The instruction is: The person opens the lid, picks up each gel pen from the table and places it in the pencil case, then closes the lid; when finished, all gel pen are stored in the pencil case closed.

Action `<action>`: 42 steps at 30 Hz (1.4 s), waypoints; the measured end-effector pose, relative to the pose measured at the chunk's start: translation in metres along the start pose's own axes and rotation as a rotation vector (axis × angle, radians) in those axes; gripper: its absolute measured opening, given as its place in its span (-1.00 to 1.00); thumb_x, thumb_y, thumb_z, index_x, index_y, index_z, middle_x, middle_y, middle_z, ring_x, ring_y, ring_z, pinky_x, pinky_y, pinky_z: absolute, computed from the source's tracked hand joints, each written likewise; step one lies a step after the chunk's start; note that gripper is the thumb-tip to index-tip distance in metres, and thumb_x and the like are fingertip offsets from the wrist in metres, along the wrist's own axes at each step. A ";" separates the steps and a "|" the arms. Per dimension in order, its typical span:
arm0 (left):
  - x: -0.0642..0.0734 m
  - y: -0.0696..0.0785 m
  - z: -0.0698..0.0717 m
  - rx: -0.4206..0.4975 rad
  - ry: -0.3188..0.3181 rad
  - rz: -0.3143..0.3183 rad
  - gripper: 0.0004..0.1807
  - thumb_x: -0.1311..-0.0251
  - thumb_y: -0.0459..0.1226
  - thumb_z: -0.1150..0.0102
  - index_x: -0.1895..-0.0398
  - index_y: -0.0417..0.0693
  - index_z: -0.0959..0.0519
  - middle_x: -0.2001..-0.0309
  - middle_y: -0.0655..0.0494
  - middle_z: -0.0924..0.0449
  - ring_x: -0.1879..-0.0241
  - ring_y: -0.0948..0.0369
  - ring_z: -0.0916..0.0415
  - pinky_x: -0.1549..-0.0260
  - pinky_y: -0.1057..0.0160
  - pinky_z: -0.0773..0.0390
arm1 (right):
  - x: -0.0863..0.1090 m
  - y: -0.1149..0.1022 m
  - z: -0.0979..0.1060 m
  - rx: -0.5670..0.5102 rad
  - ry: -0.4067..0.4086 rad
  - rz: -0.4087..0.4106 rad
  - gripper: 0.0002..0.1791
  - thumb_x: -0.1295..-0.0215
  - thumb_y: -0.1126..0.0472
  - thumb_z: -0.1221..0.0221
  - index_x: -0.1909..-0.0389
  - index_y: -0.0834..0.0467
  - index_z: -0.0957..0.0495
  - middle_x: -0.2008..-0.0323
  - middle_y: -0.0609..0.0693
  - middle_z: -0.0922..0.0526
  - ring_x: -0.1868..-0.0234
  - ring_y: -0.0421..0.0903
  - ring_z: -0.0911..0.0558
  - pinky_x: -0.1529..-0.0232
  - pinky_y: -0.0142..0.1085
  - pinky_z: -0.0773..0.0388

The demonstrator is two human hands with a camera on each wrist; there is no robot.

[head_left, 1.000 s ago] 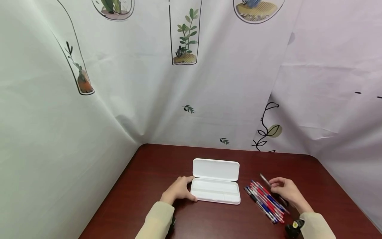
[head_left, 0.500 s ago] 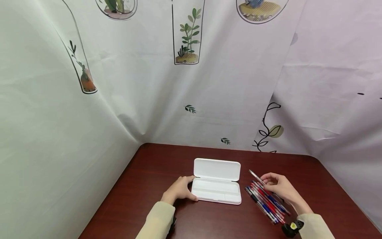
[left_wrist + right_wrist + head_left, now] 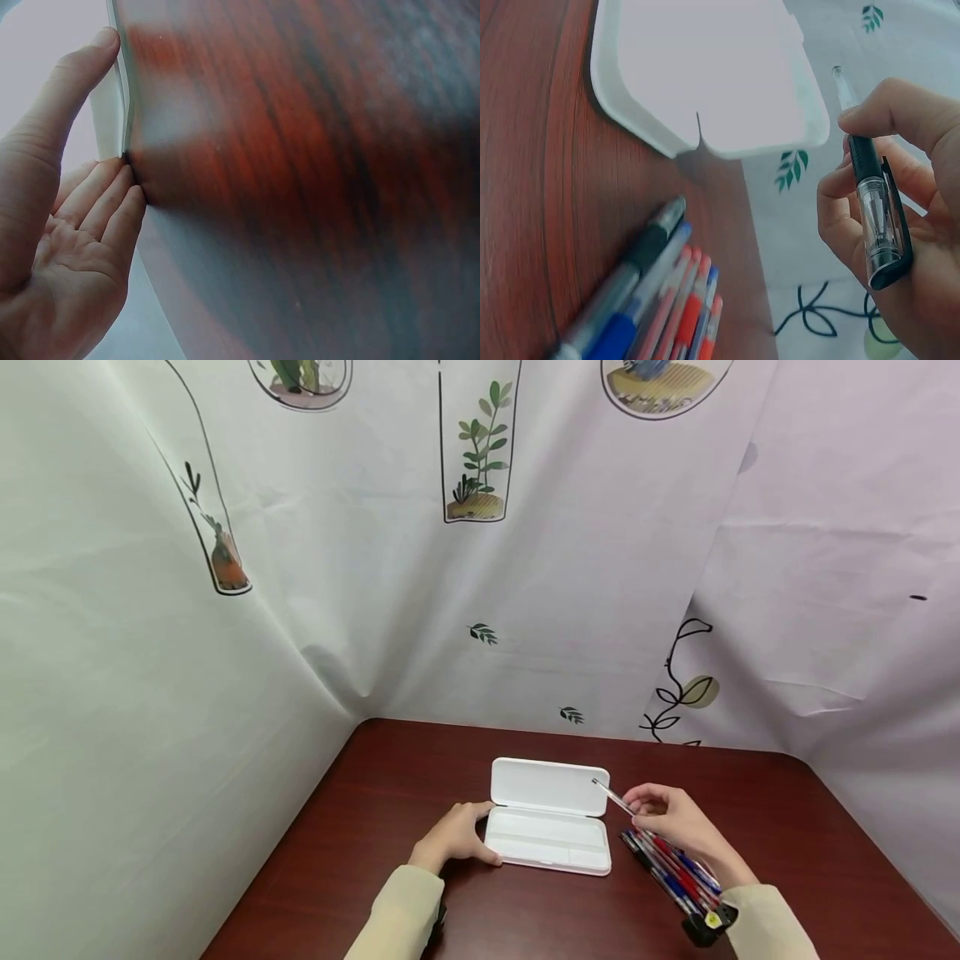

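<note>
An open white pencil case lies on the table, its lid tipped back on the far side. At the case's left end, my left hand holds it, thumb at the near corner and fingers at the far one. In the left wrist view, the thumb and fingertips touch the case's edge. My right hand pinches a clear gel pen with a black grip and black clip. The pen's far end stands in front of the lid's right part in the head view. Nothing visible lies in the tray.
A bundle of blue, red and black pens lies on the dark red-brown table, right of the case and partly under the right hand. A white cloth with plant drawings hangs behind and at the sides.
My right hand has moved left with the gel pen, from the right side of the pen bundle to near the case's right end. The left hand stays at the case.
</note>
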State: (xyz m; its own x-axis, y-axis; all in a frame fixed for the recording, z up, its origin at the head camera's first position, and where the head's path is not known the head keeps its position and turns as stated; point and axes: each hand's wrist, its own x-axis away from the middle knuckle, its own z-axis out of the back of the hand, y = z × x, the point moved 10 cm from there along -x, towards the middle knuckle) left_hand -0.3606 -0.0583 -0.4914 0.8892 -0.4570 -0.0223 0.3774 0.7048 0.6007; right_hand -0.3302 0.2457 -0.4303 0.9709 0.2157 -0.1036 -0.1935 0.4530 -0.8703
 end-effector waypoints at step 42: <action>0.000 0.004 -0.001 -0.014 0.016 0.002 0.00 0.37 -0.09 -0.67 -0.29 -0.12 -0.47 -0.21 0.04 -0.56 -0.13 0.22 -0.50 -0.12 0.20 -0.50 | -0.045 -0.017 -0.107 0.087 -0.160 0.200 -0.78 0.00 0.52 -0.19 0.28 0.32 -0.65 0.40 0.11 -0.64 0.37 -0.28 -0.49 0.33 -0.44 -0.47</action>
State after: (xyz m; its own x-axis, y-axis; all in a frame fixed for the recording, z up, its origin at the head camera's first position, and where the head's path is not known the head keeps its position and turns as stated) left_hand -0.3588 -0.0555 -0.4899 0.8939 -0.4469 -0.0342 0.3790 0.7131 0.5898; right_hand -0.3553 0.1354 -0.4621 0.8789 0.4392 -0.1861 -0.3976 0.4590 -0.7945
